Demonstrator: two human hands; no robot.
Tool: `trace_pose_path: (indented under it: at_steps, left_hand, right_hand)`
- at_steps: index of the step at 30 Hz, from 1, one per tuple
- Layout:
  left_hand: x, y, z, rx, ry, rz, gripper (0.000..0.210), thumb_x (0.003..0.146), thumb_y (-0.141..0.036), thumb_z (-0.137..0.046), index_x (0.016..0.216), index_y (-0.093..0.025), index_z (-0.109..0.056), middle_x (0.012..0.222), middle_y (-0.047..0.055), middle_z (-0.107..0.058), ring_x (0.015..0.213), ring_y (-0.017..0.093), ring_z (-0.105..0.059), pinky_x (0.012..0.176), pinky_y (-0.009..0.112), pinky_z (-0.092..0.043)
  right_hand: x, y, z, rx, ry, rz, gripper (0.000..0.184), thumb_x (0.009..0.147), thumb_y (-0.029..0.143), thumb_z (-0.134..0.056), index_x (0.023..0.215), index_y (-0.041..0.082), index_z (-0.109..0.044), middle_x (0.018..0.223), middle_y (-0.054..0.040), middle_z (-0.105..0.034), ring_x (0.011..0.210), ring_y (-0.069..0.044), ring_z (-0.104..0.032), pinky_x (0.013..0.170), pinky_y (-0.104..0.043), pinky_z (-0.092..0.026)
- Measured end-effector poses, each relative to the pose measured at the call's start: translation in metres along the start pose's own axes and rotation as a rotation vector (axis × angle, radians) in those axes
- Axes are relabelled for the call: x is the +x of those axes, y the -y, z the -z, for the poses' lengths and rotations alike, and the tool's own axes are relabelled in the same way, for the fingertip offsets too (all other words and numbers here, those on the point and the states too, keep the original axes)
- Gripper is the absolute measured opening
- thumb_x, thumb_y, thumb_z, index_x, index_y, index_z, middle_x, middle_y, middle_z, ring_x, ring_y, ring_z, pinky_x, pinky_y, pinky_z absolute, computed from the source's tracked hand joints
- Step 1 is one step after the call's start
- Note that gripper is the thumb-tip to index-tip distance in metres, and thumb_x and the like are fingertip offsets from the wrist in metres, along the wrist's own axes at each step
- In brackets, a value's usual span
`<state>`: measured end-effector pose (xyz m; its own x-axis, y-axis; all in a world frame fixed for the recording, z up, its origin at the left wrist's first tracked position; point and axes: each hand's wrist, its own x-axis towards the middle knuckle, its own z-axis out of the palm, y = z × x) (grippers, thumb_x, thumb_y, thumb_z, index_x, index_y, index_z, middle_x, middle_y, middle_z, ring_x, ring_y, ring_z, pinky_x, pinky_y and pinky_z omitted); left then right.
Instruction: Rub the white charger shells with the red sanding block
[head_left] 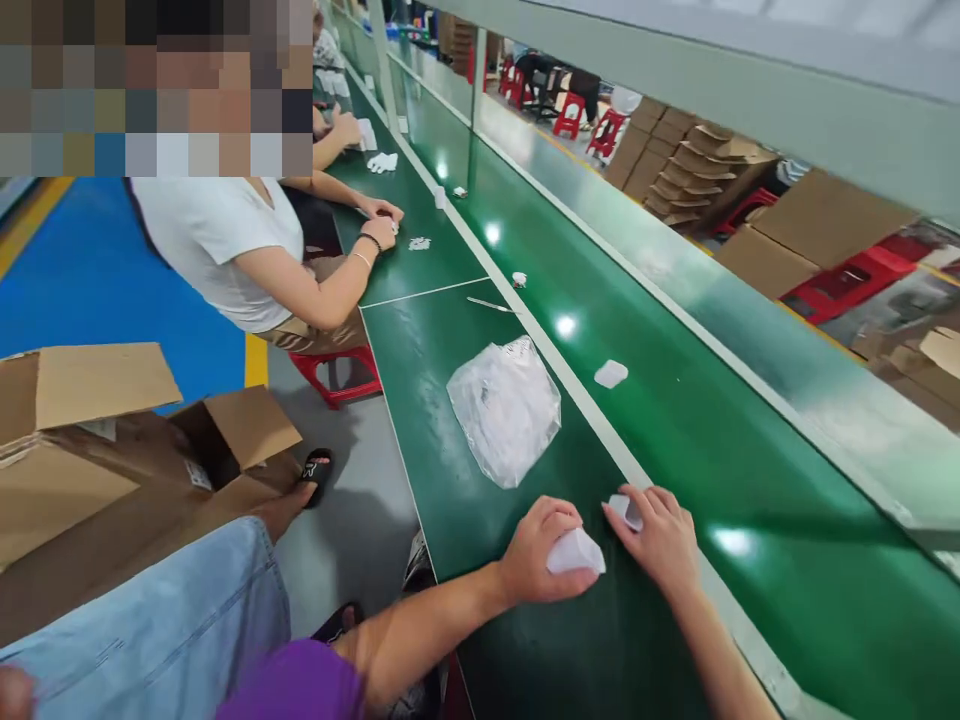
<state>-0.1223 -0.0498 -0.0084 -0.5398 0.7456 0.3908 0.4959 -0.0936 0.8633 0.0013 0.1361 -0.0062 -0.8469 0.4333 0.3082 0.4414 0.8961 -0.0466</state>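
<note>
My left hand [546, 552] curls around a soft-looking white piece [576, 553], whose exact kind I cannot tell; it may be a folded bag or sheet. To its right, my right hand [660, 530] pinches a smaller white piece [625, 511] beside the pale strip of the table. The two hands are close together but apart. Ahead of my left hand lies a clear plastic bag [504, 410] with whitish contents that are hard to make out.
Along the right runs a green conveyor belt [750, 470], carrying a flat white piece [611, 374] and a few small items. Tweezers [490, 304] lie farther up the table. A co-worker in a white shirt [217, 250] sits ahead on the left. Open cardboard boxes [97, 440] stand on the floor.
</note>
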Motion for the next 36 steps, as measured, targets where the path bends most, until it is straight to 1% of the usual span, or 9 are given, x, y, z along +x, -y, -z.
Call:
trace_pose_path:
  at_steps: [3,6,9,12,17,25,30,33,36]
  left_hand:
    - [0.014,0.006,0.049,0.054,-0.263,0.203,0.037,0.078,-0.064,-0.054,0.092,-0.030,-0.057,0.089,0.004,-0.068,0.077,0.022,-0.069,0.069,0.037,-0.061]
    - [0.052,0.042,0.127,0.197,-0.449,0.397,0.032,0.088,-0.054,-0.044,0.104,-0.027,-0.052,0.101,0.009,-0.063,0.093,0.027,-0.066,0.083,0.044,-0.058]
    - [0.117,0.099,0.202,0.325,-0.551,0.492,0.036,0.090,-0.054,-0.040,0.104,-0.022,-0.047,0.109,0.015,-0.058,0.109,0.031,-0.059,0.101,0.053,-0.049]
    - [0.192,0.153,0.246,0.392,-0.558,0.506,0.037,0.093,-0.055,-0.043,0.103,-0.020,-0.047,0.116,0.019,-0.056,0.119,0.032,-0.053,0.109,0.055,-0.043]
    - [0.263,0.206,0.259,0.422,-0.556,0.498,0.043,0.096,-0.057,-0.042,0.108,-0.016,-0.047,0.122,0.022,-0.053,0.126,0.033,-0.051,0.111,0.054,-0.042]
    - [0.258,0.241,0.257,0.553,-0.516,0.503,0.043,0.096,-0.057,-0.037,0.112,-0.017,-0.047,0.121,0.021,-0.056,0.121,0.033,-0.057,0.105,0.052,-0.048]
    - [0.267,0.233,0.267,0.571,-0.527,0.457,0.044,0.086,-0.069,-0.047,0.099,-0.027,-0.049,0.102,0.008,-0.062,0.105,0.035,-0.061,0.096,0.058,-0.053]
    - [0.282,0.217,0.270,0.525,-0.571,0.428,0.055,0.075,-0.082,-0.043,0.091,-0.030,-0.046,0.089,0.003,-0.059,0.100,0.037,-0.061,0.094,0.065,-0.052]
    - [0.296,0.190,0.272,0.448,-0.554,0.403,0.065,0.064,-0.092,-0.043,0.084,-0.030,-0.041,0.075,0.001,-0.053,0.093,0.039,-0.060,0.090,0.071,-0.051]
  right_hand:
    - [0.003,0.005,0.013,-0.003,-0.045,-0.022,0.037,0.094,0.048,-0.050,0.087,0.019,-0.072,0.075,-0.0104,-0.073,0.083,-0.029,-0.071,0.068,-0.039,-0.051]
    - [0.020,0.019,0.031,0.100,-0.009,-0.076,0.028,0.092,0.045,-0.053,0.079,0.025,-0.070,0.073,-0.0103,-0.073,0.077,-0.033,-0.073,0.063,-0.043,-0.053]
    - [0.051,0.044,0.044,0.193,0.001,-0.117,0.023,0.092,0.040,-0.052,0.080,0.029,-0.068,0.074,-0.0117,-0.072,0.072,-0.036,-0.072,0.060,-0.048,-0.053]
    - [0.106,0.076,0.044,0.265,-0.002,-0.101,0.018,0.092,0.039,-0.053,0.085,0.029,-0.067,0.077,-0.0110,-0.073,0.073,-0.035,-0.072,0.065,-0.050,-0.056]
    - [0.251,0.138,-0.005,0.306,0.044,0.006,0.024,0.090,0.040,-0.051,0.091,0.022,-0.068,0.081,-0.0098,-0.071,0.087,-0.029,-0.067,0.079,-0.042,-0.053]
    - [0.479,0.234,-0.115,0.324,0.253,0.107,0.036,0.093,0.037,-0.053,0.110,0.008,-0.066,0.107,-0.0206,-0.072,0.111,-0.029,-0.057,0.095,-0.045,-0.041]
    - [0.508,0.252,-0.093,0.295,0.280,0.204,0.079,0.098,0.038,0.001,0.119,-0.007,-0.060,0.117,-0.0142,-0.068,0.125,-0.021,-0.056,0.100,-0.048,-0.040]
    - [0.496,0.246,-0.055,0.269,0.268,0.255,0.052,0.094,0.051,-0.048,0.130,0.018,-0.064,0.134,-0.0059,-0.068,0.133,-0.025,-0.054,0.108,-0.049,-0.041]
    - [0.455,0.224,-0.009,0.236,0.256,0.271,0.048,0.092,0.047,-0.055,0.133,0.023,-0.063,0.137,-0.0017,-0.067,0.130,-0.018,-0.057,0.108,-0.036,-0.047]
